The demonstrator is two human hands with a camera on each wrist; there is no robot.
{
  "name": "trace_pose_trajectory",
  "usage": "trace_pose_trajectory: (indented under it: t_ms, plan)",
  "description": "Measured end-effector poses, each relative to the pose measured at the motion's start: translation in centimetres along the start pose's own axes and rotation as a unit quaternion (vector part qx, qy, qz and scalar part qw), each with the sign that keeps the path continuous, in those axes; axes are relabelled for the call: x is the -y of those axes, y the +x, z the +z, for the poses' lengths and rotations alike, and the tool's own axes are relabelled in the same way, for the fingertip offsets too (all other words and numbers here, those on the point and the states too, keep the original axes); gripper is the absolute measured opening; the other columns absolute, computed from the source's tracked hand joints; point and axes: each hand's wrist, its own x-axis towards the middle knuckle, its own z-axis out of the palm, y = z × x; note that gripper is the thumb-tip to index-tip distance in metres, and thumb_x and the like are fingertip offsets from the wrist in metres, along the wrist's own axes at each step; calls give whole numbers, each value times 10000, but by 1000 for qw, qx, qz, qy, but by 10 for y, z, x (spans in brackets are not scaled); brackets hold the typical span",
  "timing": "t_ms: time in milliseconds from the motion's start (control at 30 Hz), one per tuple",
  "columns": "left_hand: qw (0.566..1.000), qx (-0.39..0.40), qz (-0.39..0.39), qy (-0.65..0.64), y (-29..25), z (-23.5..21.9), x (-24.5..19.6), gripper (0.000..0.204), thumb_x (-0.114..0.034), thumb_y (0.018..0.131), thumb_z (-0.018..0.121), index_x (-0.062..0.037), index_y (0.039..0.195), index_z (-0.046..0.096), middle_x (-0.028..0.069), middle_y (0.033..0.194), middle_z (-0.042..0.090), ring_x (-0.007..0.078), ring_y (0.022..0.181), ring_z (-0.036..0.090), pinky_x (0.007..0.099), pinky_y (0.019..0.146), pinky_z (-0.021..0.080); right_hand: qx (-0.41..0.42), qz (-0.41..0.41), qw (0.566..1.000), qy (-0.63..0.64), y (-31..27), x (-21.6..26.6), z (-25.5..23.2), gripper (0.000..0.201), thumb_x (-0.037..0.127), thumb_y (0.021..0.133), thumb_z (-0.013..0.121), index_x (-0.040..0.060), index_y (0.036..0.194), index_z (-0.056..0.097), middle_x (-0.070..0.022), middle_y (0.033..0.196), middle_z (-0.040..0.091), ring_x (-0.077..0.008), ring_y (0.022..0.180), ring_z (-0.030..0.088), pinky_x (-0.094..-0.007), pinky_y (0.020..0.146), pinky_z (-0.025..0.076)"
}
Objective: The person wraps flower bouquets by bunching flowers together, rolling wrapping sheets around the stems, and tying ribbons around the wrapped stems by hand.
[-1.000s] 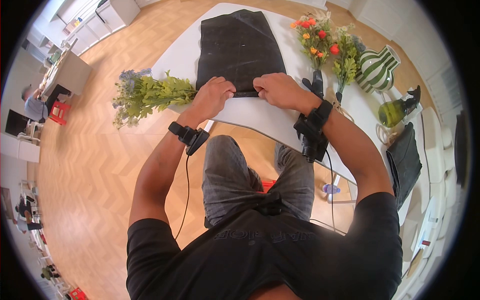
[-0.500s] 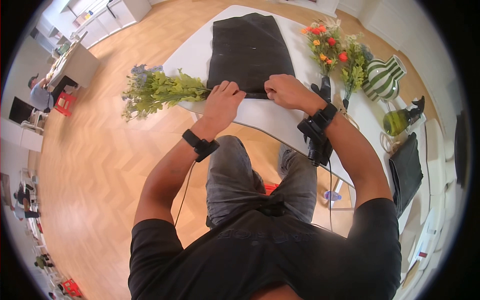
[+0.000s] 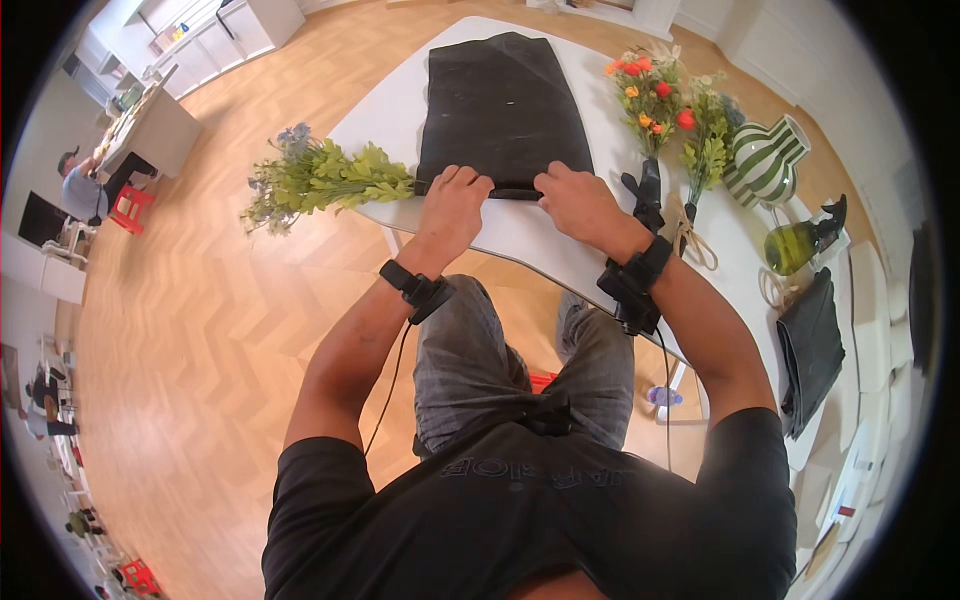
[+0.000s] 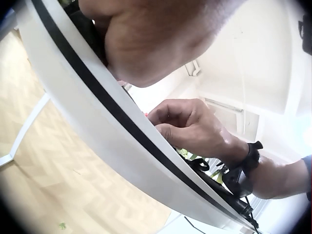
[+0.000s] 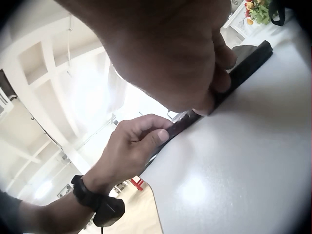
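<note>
A creased black sheet (image 3: pixel 505 110) lies on the white table (image 3: pixel 375 110), its near edge rolled or folded into a narrow band. My left hand (image 3: pixel 458 208) grips that band near its left end, fingers over the top. Toward the right end, my right hand (image 3: pixel 582 205) pinches the same band with curled fingers. In the right wrist view the dark band (image 5: pixel 251 62) runs under both hands, with the left thumb (image 5: pixel 157 138) pressed on it. Beside my left hand, a leafy bouquet with bluish flowers (image 3: pixel 335 178) sticks out past the table's left edge.
On the right stand or lie an orange-and-red bouquet (image 3: pixel 650 100), a leafy bouquet (image 3: pixel 708 150), a green-striped vase (image 3: pixel 765 160), a green bottle (image 3: pixel 790 247) and a folded black sheet (image 3: pixel 812 345). Tan cord (image 3: pixel 700 248) lies near my right wrist. A person (image 3: pixel 85 188) sits far left.
Both hands stay on the sheet's near band. My left wrist and forearm have swung inward to the right, and the right hand has turned slightly. The head view has shifted a little.
</note>
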Motion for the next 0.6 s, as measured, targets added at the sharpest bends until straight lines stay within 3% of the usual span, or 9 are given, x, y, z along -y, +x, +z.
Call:
trace_pose_trajectory:
  t_ms: [133,300,367,467,533,600]
  plan:
    - [998,-9,-22,-51,2,0,0,124,8,814,618,-50,916,657,108,904,605,325,927,558,423,835,458,-1,14,1000,-22,-2,1,3,104,94,849,550,47,916,615,-152,935,592,-377,796,654,-482,712,528]
    - [998,2,4,-58,3,-2,3,131,21,822,602,-41,928,647,122,906,601,338,910,554,436,817,460,-51,40,997,-40,-1,11,9,129,114,841,546,44,893,641,-162,922,610,-351,783,670,-471,667,545]
    - [999,6,3,-52,3,-3,2,123,17,828,593,-38,925,644,128,904,598,339,912,552,435,815,458,-62,45,995,-56,-3,20,10,155,110,823,568,17,909,657,-169,917,623,-347,769,678,-437,646,557]
    - [998,4,10,-67,4,-3,2,139,24,816,588,-32,929,646,130,902,601,337,910,552,433,811,451,-60,95,991,-79,-9,48,19,158,80,813,563,-17,922,624,-180,932,610,-352,838,661,-414,672,555]
    - [997,9,6,-77,4,-5,3,155,26,806,592,-37,936,647,125,910,606,334,913,553,433,810,449,-117,53,988,-89,-14,59,23,198,67,781,590,-37,944,631,-189,943,614,-328,900,636,-390,691,562]
    - [996,17,15,-84,3,-6,4,147,25,812,588,-30,936,645,129,914,606,338,908,553,434,805,452,-130,81,985,-76,-12,60,25,190,65,770,602,-29,931,634,-177,935,610,-315,913,619,-381,695,562]
